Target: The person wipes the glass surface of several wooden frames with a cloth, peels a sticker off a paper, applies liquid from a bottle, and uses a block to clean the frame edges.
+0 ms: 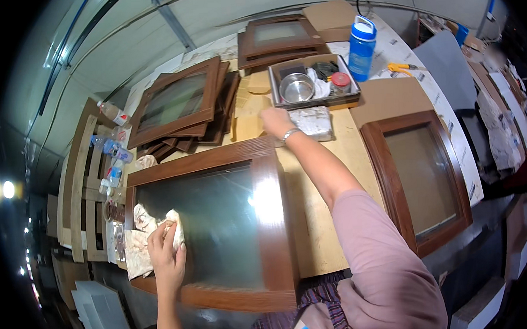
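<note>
A brown wooden frame with a glass pane lies flat on the workbench in front of me. My left hand presses a crumpled stained rag against the pane's near left corner. My right hand is stretched out to the frame's far right corner, resting at its top edge beside a white folded cloth. Its fingers are curled; whether they grip the frame is hidden.
A second glazed frame lies to the right. Stacked frames sit at the far left, more frames behind. A metal tray holds a steel bowl and jars. A blue bottle stands beside it. Small bottles line the left edge.
</note>
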A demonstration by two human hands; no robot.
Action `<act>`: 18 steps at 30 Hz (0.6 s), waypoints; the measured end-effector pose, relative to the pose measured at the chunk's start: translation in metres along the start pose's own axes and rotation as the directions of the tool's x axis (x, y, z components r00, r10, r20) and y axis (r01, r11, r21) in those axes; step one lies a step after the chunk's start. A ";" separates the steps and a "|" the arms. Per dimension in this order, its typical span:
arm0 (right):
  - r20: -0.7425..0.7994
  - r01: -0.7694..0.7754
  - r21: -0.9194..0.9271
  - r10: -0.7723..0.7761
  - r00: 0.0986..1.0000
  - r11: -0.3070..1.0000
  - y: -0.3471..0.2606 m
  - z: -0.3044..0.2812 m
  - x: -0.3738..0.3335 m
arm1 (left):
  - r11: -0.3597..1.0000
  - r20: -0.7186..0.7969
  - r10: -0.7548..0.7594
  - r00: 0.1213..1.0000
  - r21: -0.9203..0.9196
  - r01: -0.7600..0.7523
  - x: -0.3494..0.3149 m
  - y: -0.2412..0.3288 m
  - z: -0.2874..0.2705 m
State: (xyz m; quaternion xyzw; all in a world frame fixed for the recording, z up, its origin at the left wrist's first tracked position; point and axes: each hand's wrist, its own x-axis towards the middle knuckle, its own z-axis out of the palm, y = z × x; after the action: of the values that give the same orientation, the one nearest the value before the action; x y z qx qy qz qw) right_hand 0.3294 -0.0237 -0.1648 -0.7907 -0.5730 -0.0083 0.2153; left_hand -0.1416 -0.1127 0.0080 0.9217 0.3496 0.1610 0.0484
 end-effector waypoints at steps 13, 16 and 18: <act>-0.754 0.517 0.291 -0.140 0.642 0.805 -0.099 -0.241 -0.126 | 0.995 -0.220 0.094 0.971 0.065 -0.082 -0.010 0.019 -0.016; -0.638 0.801 0.029 -0.606 0.475 0.598 -0.182 -0.254 -0.194 | 0.284 -0.005 -0.038 0.999 -0.959 0.006 -0.001 0.058 -0.019; -0.464 0.896 -0.052 -0.805 0.370 0.442 -0.214 -0.248 -0.235 | -0.238 0.279 0.001 0.960 -0.933 0.271 0.011 0.071 -0.013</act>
State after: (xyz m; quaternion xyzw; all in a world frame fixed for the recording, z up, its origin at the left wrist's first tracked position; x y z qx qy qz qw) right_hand 0.1120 -0.2684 0.0697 -0.3280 -0.8341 -0.2296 0.3795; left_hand -0.0932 -0.1594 0.0373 0.5010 0.1859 0.2847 0.7959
